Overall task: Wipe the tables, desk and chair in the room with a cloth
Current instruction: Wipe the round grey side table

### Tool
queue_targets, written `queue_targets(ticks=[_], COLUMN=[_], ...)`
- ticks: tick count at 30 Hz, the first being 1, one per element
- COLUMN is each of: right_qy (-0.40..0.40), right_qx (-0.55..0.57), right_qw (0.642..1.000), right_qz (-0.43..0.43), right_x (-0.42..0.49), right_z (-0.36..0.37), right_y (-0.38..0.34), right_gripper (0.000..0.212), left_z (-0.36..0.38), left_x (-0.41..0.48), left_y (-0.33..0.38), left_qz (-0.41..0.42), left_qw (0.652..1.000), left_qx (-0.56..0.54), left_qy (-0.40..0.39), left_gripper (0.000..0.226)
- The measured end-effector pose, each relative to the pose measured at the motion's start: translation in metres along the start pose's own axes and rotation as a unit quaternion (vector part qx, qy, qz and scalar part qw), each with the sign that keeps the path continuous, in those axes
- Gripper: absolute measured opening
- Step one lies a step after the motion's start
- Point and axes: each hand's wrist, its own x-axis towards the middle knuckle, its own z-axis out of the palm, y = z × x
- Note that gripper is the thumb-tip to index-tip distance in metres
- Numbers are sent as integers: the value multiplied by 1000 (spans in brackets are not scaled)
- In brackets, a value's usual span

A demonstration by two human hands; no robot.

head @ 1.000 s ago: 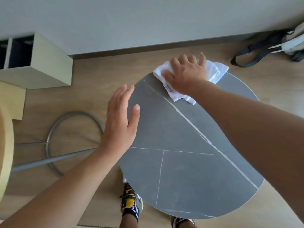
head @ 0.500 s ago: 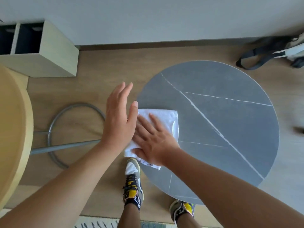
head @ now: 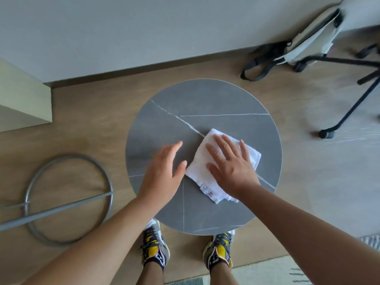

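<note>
forearms (head: 98,239) bare | sneakers (head: 153,246) laced, black-yellow-grey | ankle socks (head: 155,262) black

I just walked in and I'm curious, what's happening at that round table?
A person is wiping the round grey table with a white cloth. The right hand presses flat on the cloth near the table's middle. The left hand is open just beside the cloth, above the table; whether it touches is unclear.

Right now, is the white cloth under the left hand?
No, the cloth lies flat under the right hand, while the left hand is over the bare grey table beside it.
</note>
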Motion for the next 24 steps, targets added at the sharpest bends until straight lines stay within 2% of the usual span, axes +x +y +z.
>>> queue_targets(ticks=[3,5,8,12,14,19,21,24], right_qy=[44,32,-1,-17,-24,28,54,113], right_qx=[-1,1,-2,84,99,81,64,62], right_qw=[992,981,974,964,966,988,992,988], right_qz=[121,189,225,251,238,130,92,86], right_x=[3,2,-2,-10,-15,-35,-45,-52], right_z=[-13,-22,-29,-37,-47,-98,-130,-179], right_y=[12,19,19,6,-3,-33,-48,-69], right_gripper=[58,63,51,35,35,31,29,26], left_z=[8,11,15,8,-1,-43,-65,-101], left_x=[4,8,11,16,18,30,36,38], left_y=[4,6,13,25,33,66,86,124], left_qz=[-30,-43,-52,-87,-65,56,87,155], left_qw=[998,994,988,981,980,984,986,980], left_qx=[6,14,14,66,92,76,59,55], left_qy=[-59,-99,-143,-159,-163,-149,-131,-113], left_gripper=[51,52,50,53,59,68,60,43])
